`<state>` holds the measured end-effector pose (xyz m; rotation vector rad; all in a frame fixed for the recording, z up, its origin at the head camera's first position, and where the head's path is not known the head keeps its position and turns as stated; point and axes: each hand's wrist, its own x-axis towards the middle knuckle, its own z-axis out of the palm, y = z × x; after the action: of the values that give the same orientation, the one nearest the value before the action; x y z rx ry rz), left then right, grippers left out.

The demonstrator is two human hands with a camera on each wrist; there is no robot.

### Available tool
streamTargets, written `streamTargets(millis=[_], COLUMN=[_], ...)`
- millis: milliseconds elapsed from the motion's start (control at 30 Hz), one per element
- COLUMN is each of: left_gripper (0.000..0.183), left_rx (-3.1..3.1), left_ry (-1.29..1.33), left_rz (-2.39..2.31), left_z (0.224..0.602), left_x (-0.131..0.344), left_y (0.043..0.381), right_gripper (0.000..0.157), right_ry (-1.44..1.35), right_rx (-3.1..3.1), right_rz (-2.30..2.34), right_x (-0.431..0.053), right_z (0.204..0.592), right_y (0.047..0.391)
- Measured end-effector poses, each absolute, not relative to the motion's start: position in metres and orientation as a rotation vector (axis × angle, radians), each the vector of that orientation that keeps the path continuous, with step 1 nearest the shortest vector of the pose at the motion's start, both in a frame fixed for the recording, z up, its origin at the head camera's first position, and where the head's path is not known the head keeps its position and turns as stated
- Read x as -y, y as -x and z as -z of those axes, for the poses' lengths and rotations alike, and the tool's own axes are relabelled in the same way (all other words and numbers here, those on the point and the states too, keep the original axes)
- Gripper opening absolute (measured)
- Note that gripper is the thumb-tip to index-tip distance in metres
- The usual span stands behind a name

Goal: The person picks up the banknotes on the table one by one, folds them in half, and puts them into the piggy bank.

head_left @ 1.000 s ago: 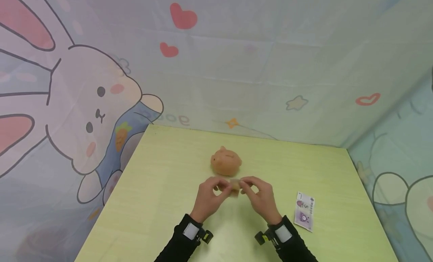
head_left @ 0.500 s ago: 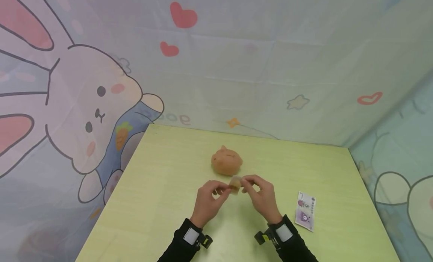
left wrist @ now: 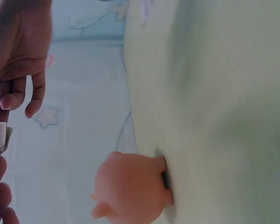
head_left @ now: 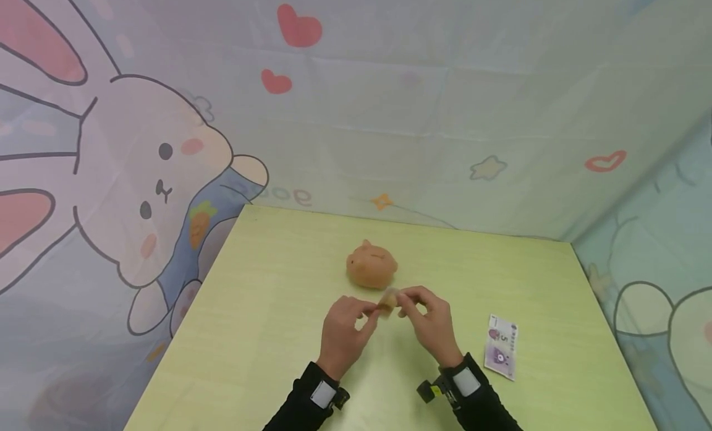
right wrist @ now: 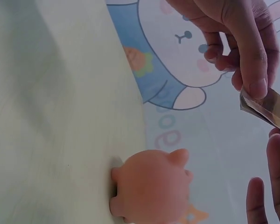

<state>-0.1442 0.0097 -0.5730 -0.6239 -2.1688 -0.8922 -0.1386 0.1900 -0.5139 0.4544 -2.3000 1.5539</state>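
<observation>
Both hands hold a small folded banknote (head_left: 387, 302), brownish yellow, in the air just in front of a pink piggy bank (head_left: 371, 265). The left hand (head_left: 343, 333) pinches one side between thumb and fingers, shown closely in the right wrist view, where the banknote (right wrist: 269, 108) has layered folds. At the opposite side, the right hand (head_left: 429, 323) has thumb and forefinger on the banknote's edge. The left wrist view shows only an end of the banknote (left wrist: 1, 136) at its left border. The piggy bank stands upright on its feet, apart from both hands.
A purple-and-white banknote (head_left: 500, 347) marked 5 lies flat on the pale yellow table (head_left: 267, 307), right of the right hand. A printed cloth (head_left: 378, 109) with a rabbit and hearts hangs behind the table and at its sides.
The folded banknote has tilted and turned between the fingers, rising slightly. The left hand has shifted a little to the right and its wrist has turned. The right hand has barely moved.
</observation>
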Motion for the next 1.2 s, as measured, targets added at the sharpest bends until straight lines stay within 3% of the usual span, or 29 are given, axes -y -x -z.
streamTargets(millis=[367,600,900,1200], left_gripper=[0.012,0.034,0.007,0.004], left_rx=[2.128,2.168,2.206,2.226], left_ry=[0.81,0.89,0.907,0.894], left_rz=[0.239,0.101,0.073,0.088], left_z=[0.565,0.56,0.56,0.56], left_x=[-0.011,-0.012,-0.013,-0.014], left_y=[0.14,0.14,0.14,0.141], right_gripper=[0.008,0.003,0.005,0.008], right_ry=[-0.407,-0.509,-0.592,-0.636], right_rx=[2.314,2.29,2.286,2.287], right_rz=[-1.595,-1.464,-1.348,-1.32], right_x=[-0.196,-0.197,-0.197,-0.197], right_z=[0.547,0.553,0.553,0.552], right_y=[0.154,0.154,0.154,0.154])
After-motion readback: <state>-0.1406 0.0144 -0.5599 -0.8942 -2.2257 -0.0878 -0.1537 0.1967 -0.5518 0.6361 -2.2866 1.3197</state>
